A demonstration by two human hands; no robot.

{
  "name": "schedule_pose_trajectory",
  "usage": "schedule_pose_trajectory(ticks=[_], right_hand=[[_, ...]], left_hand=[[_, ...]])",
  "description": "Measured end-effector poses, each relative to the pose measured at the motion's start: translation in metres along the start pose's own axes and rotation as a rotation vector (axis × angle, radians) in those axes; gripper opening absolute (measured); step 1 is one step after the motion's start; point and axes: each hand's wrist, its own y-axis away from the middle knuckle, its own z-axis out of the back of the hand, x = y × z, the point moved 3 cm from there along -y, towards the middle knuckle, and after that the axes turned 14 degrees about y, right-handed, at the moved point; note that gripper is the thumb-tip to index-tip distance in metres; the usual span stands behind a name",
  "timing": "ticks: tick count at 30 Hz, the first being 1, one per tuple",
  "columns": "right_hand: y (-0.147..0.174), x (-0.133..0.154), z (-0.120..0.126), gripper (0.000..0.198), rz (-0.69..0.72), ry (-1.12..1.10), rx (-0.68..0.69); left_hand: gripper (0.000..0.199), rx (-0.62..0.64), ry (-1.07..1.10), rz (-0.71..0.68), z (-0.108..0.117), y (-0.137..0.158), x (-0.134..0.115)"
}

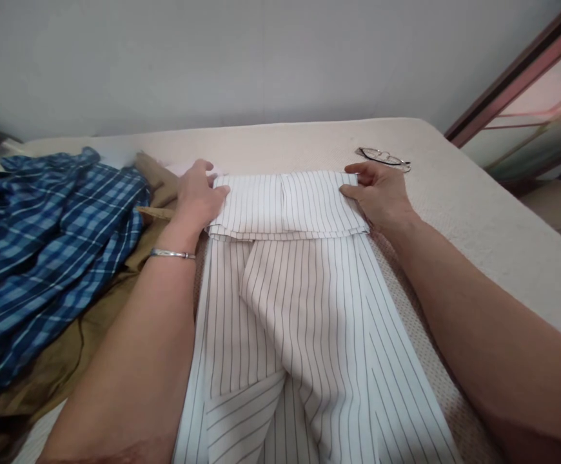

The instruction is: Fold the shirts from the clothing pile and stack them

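A white garment with thin dark stripes (304, 290) lies lengthwise in front of me, its far end folded back into a flat band. Whether it is a shirt or something else, I cannot tell. My left hand (199, 193), with a silver bangle on the wrist, pinches the far left corner of the folded band between thumb and fingers. At the far right corner, my right hand (380, 192) grips the same band in a similar pinch. Below the band the cloth is loosely layered, with a diagonal crease near the middle.
The garment rests on a cream-covered bed (493, 225) against a grey wall (261, 64). Eyeglasses (384, 156) lie just beyond my right hand. On the left are a crumpled blue checked cloth (53, 238) and brown cloth (101, 322). A reddish frame (522, 71) stands at the right.
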Motion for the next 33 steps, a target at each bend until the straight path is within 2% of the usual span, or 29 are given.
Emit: schedule_pose_trajectory(ticks=[3, 5, 8, 10, 12, 14, 20, 23, 25, 27, 30, 33], right_hand=[[0.009, 0.028, 0.016, 0.043, 0.073, 0.3, -0.057], [0.019, 0.054, 0.019, 0.051, 0.25, 0.421, -0.061], [0.039, 0.081, 0.002, 0.062, 0.527, 0.481, 0.115], [0.051, 0.082, -0.017, 0.068, 0.603, 0.509, 0.29], [0.058, 0.076, -0.032, 0.071, 0.612, 0.53, 0.415], [0.062, 0.068, -0.039, 0.071, 0.603, 0.555, 0.459], [0.055, 0.068, -0.038, 0.067, 0.603, 0.585, 0.411], [0.056, 0.075, -0.039, 0.066, 0.558, 0.601, 0.412], [0.068, 0.083, -0.036, 0.066, 0.5, 0.615, 0.431], [0.093, 0.093, -0.027, 0.066, 0.449, 0.614, 0.443], [0.149, 0.104, 0.001, 0.064, 0.396, 0.589, 0.492], [0.211, 0.111, 0.046, 0.065, 0.352, 0.525, 0.617]], left_hand=[[0.05, 0.072, -0.177, -0.143, -0.007, 0.004, -0.024], [0.049, 0.181, -0.229, -0.235, -0.022, 0.009, -0.032], [0.055, 0.359, -0.396, -0.239, -0.049, 0.02, -0.026], [0.06, 0.425, -0.576, -0.168, -0.061, 0.027, -0.015], [0.065, 0.451, -0.712, -0.123, -0.065, 0.033, -0.007], [0.07, 0.466, -0.777, -0.121, -0.066, 0.037, -0.005], [0.077, 0.44, -0.818, -0.198, -0.064, 0.034, -0.01], [0.077, 0.479, -0.862, -0.128, -0.062, 0.04, -0.02], [0.077, 0.536, -0.904, -0.057, -0.053, 0.063, -0.031], [0.075, 0.594, -0.941, -0.031, -0.034, 0.105, -0.042], [0.066, 0.665, -0.97, -0.083, 0.011, 0.193, -0.056], [0.058, 0.714, -0.945, -0.084, 0.06, 0.276, -0.068]])
